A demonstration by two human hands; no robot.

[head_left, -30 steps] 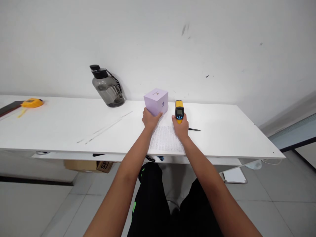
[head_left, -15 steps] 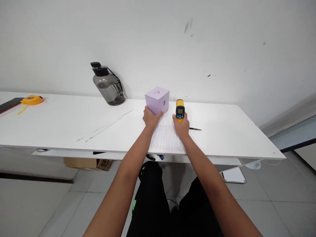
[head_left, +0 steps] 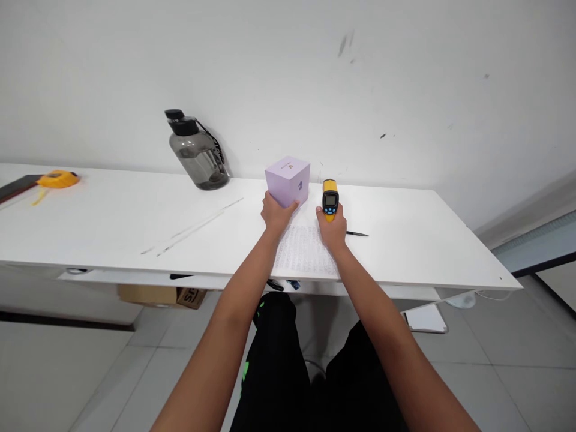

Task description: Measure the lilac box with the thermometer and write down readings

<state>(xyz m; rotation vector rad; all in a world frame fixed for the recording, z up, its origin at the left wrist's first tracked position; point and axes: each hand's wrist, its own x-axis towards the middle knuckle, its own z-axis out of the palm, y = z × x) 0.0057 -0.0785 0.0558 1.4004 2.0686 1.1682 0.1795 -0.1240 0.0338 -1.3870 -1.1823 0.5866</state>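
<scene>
My left hand grips the lower front of a pale purple box, thumb on its right face and fingers round its left. My right hand is wrapped around the handle of a yellow and black infrared thermometer, its small screen and blue buttons facing me. The thermometer is held upright to the right of the box, apart from it. Between my forearms lies a sheet of bubble wrap. A black pen lies on the table just right of my right hand.
A large grey water bottle stands on the white table near the wall. At the far left are a yellow tape measure and a dark flat object. Below, a cardboard box is visible.
The view has shifted very slightly. Both hands keep their hold on the box and the thermometer, with no clear movement.
</scene>
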